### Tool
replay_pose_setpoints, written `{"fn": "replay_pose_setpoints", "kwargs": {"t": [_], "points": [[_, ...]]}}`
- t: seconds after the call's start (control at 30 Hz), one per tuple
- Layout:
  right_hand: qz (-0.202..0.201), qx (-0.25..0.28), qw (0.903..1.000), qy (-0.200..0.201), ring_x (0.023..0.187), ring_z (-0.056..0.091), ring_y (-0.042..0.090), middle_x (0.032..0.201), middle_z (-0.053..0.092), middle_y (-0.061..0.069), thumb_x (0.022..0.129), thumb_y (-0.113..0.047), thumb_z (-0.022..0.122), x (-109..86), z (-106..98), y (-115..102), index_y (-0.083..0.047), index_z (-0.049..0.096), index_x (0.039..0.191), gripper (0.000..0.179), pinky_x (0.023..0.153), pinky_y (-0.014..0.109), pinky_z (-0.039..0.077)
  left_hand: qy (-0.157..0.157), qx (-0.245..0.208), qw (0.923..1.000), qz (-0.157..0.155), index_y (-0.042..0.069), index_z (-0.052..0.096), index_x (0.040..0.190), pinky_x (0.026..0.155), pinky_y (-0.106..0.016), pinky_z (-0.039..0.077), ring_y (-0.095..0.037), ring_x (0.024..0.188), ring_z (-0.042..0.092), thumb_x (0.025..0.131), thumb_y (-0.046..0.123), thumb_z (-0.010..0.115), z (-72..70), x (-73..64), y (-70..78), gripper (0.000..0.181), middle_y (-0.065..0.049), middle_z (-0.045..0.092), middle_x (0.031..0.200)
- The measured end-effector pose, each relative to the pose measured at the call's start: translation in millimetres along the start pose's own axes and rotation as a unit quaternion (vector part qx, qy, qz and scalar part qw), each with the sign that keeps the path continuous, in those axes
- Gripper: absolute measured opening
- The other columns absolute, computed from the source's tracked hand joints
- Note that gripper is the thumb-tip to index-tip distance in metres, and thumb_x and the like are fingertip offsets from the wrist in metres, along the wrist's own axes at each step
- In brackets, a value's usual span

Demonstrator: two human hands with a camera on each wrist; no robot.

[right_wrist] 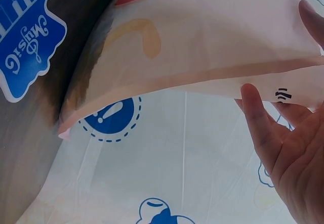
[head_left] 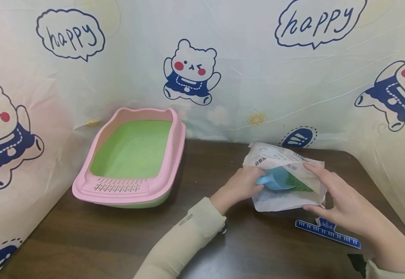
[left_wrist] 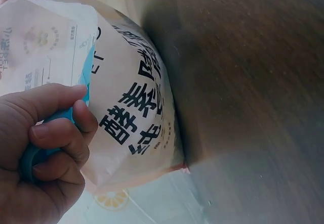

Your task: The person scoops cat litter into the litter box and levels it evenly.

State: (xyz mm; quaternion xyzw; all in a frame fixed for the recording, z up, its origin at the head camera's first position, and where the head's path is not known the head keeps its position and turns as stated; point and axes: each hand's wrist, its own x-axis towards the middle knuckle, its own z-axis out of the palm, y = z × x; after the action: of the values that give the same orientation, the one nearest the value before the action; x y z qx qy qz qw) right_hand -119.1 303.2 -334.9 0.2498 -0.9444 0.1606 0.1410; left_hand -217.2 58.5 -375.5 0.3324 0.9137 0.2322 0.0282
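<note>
My left hand (head_left: 246, 182) grips the handle of a light blue scoop (head_left: 278, 179), its fingers curled round it in the left wrist view. The scoop's bowl is inside the mouth of a white paper bag (head_left: 268, 203), beside green granules (head_left: 300, 183). My right hand (head_left: 342, 195) holds the bag at its right side, with the thumb at the near edge and fingers at the far edge of the mouth. In the left wrist view, dark printed characters cover the side of the bag (left_wrist: 134, 100), and its edge hides the scoop's bowl.
A pink-rimmed litter tray (head_left: 153, 193) with a green inside stands at the left on the dark wooden table (head_left: 119, 240). A blue bag clip (head_left: 328, 232) with a piano-key pattern lies near the right hand. A printed curtain (head_left: 237, 85) hangs behind the table.
</note>
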Motion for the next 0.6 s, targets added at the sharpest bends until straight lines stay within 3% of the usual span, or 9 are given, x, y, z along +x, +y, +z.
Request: {"fn": "replay_pose_setpoints", "kwargs": {"t": [0.2,0.6], "points": [[0.003,0.003,1.0000,0.003,0.103,0.055,0.028,0.133,0.053,0.020,0.063,-0.022,0.094,-0.7,0.2,2.0,-0.017,0.029,0.156,0.114,0.077,0.056,0.054,0.007,0.008,0.9999,0.001,0.010,0.069,0.095,0.058,-0.015,0.037,-0.008,0.064,0.048,0.093,0.014,0.068,2.6,3.0,1.7,0.004,0.003,0.050,0.073],[0.010,0.014,0.9998,-0.006,0.105,0.053,0.030,0.135,0.051,0.021,0.064,-0.020,0.094,-0.6,-0.6,1.0,-0.018,0.028,0.157,0.114,0.079,0.060,0.053,0.024,-0.033,0.9992,-0.002,0.010,0.071,0.106,0.061,-0.016,0.038,-0.009,0.068,0.050,0.091,0.012,0.070,6.2,-1.7,-5.1,0.015,0.001,0.058,0.083]]}}
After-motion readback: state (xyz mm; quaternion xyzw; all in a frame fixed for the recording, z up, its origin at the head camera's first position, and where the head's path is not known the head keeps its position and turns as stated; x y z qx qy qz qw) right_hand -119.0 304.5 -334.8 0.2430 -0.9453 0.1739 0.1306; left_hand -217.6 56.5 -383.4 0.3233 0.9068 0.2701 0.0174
